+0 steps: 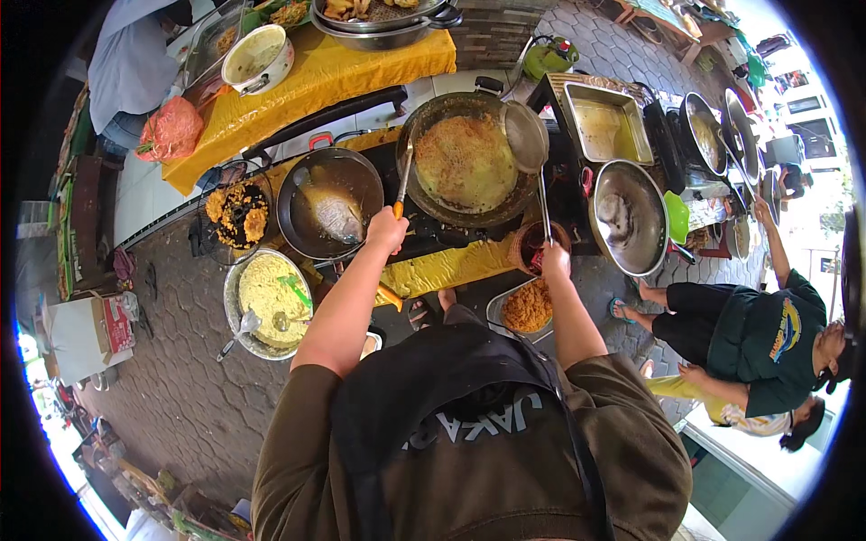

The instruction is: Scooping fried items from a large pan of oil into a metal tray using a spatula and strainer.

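My left hand (387, 232) is closed around the orange handle of a metal utensil (406, 172), whose tip reaches over the left rim of a large wok (465, 209). My right hand (556, 259) grips the long handle of a metal skimmer (526, 136); its round mesh head lies over the wok's right side. Foamy yellow and brown food (465, 162) bubbles in the oil there. Left of this wok, a smaller pan (291, 223) holds a fish (331, 206) in dark oil. Fried pieces (254, 223) sit in a wire basket (208, 237) farther left.
A basin of yellow batter (270, 294) stands at lower left, and a container of orange-brown food (528, 308) at lower right. A square metal tray (609, 122) and a tilted wok (629, 216) are on the right. People stand at far right and upper left.
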Motion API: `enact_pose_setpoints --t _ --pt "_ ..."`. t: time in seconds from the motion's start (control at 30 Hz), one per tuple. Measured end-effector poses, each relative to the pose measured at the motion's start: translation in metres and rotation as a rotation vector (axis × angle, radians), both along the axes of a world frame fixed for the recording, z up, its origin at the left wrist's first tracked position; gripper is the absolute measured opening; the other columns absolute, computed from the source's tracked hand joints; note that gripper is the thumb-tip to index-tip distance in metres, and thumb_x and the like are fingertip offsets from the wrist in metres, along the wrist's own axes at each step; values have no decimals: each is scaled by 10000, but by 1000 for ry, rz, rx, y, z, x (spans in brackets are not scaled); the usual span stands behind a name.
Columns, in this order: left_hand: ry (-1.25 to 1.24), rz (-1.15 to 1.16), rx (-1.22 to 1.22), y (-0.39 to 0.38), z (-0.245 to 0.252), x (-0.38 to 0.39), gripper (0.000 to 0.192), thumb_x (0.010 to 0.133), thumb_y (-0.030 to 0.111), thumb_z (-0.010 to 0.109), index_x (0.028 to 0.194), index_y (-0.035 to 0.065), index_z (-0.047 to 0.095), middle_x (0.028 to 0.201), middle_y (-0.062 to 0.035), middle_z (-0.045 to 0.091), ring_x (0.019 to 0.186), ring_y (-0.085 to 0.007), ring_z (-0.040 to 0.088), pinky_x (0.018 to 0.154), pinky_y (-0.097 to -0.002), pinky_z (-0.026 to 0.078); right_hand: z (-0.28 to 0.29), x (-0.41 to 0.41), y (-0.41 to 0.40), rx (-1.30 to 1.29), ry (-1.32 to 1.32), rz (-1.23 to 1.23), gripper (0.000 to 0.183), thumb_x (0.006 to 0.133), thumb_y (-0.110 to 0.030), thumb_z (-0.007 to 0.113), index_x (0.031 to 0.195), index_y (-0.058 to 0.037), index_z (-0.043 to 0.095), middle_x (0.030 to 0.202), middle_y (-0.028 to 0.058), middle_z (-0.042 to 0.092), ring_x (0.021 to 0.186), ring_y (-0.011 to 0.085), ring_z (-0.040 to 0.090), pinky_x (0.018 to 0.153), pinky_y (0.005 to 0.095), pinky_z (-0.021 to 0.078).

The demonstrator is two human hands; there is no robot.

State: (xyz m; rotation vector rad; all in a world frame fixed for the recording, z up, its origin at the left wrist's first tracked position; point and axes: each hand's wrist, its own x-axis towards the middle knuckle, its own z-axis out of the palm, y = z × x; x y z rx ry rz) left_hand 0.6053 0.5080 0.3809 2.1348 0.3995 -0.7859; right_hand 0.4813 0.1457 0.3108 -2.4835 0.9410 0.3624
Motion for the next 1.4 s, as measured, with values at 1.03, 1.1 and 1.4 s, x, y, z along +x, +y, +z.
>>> enact_pose_setpoints --t 1.03,1.1,1.4 --pt "54 50 -288 -6 27 -90 215 852 212 541 956 41 463 558 -80 488 370 -161 473 334 -301 386 -18 6 144 293 42 -104 459 711 -419 660 928 -17 614 890 181 646 887 320 619 773 404 474" --pt "16 49 -268 0 31 -92 223 851 215 544 962 37 470 557 -81 493 376 -162 484 339 -301 392 -38 1 136 323 -30 -97 427 708 -389 679 881 -8 595 785 166 627 708 281 611 624 386 465" --pt "-76 89 -222 11 42 -79 246 845 219 561 986 32 485 558 -77 510 374 -170 501 350 -302 417 -51 -37 122 360 -202 -139 362 683 -315 696 708 9 537 543 115 543 437 201 541 423 352 425"
